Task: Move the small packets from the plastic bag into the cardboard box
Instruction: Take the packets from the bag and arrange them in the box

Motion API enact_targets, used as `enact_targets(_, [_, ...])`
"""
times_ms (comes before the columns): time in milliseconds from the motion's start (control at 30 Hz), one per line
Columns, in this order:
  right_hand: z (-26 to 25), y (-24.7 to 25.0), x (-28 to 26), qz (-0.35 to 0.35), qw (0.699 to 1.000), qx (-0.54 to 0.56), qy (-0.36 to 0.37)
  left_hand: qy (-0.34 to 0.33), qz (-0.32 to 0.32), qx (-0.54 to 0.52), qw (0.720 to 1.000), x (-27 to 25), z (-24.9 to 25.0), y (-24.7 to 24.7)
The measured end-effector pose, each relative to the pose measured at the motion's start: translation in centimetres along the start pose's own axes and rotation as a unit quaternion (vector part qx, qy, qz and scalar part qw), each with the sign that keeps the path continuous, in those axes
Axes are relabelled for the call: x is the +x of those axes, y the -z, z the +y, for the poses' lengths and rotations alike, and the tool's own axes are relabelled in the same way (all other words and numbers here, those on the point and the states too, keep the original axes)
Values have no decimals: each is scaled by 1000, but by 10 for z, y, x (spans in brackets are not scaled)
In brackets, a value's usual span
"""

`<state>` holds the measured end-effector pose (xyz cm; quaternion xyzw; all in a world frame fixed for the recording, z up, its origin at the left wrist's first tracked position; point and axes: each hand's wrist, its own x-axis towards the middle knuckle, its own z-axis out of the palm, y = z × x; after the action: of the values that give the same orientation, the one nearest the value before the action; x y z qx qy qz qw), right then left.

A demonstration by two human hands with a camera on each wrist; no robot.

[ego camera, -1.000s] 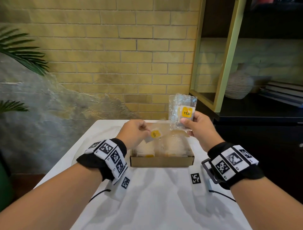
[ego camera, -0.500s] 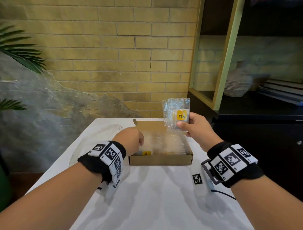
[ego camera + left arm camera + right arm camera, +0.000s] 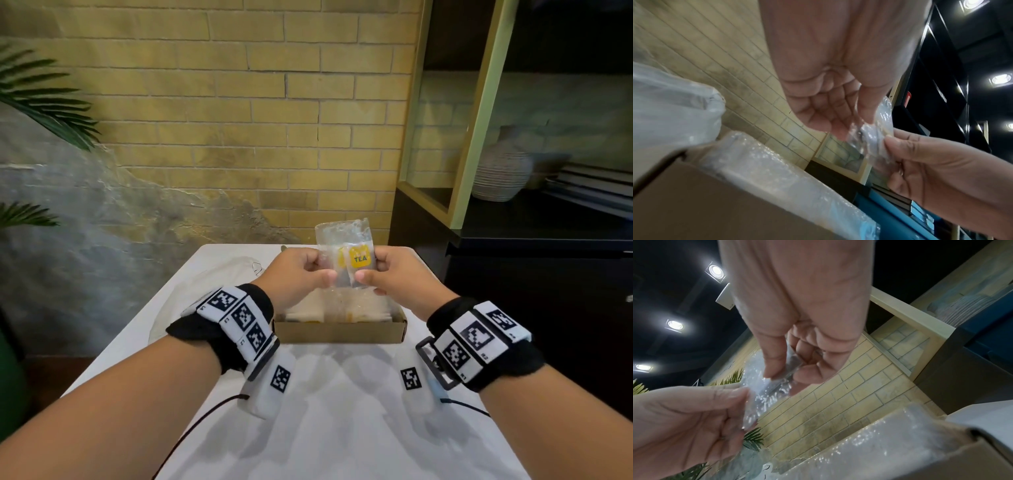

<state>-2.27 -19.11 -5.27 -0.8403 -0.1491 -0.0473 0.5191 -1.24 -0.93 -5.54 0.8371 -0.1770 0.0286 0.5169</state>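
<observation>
Both hands hold a clear plastic bag (image 3: 342, 236) upright above the open cardboard box (image 3: 337, 331). My left hand (image 3: 301, 274) pinches the bag's left edge, and my right hand (image 3: 387, 270) pinches its right side over a yellow-labelled tea packet (image 3: 358, 261). A second yellow packet shows behind it inside the bag. The box holds several packets in clear wrap. From the left wrist, the crinkled bag (image 3: 877, 129) sits between my left fingers and the right hand's thumb. The right wrist view shows the same bag (image 3: 766, 391) held from both sides.
The box sits mid-table on a white tabletop (image 3: 342, 411). A loose clear plastic sheet (image 3: 191, 291) lies left of the box. A dark cabinet with a ribbed vase (image 3: 501, 171) stands to the right. A brick wall and palm leaves (image 3: 44, 99) are behind.
My left hand put its packet into the box, then rose to pinch the bag's left edge. The right hand brought the bag lower and nearer, over the box.
</observation>
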Motion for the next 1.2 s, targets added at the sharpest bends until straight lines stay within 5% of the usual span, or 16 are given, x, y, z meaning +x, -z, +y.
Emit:
enact_targets(233, [12, 13, 3, 29, 986, -162, -10, -4, 70, 93, 993, 1, -4, 18])
enact_targets(467, [21, 17, -5, -55, 919, -389, -24, 16, -52, 302, 952, -7, -17, 17])
enact_targets(1200, [24, 13, -2, -67, 885, -460, 4, 32, -47, 365, 929, -6, -24, 9])
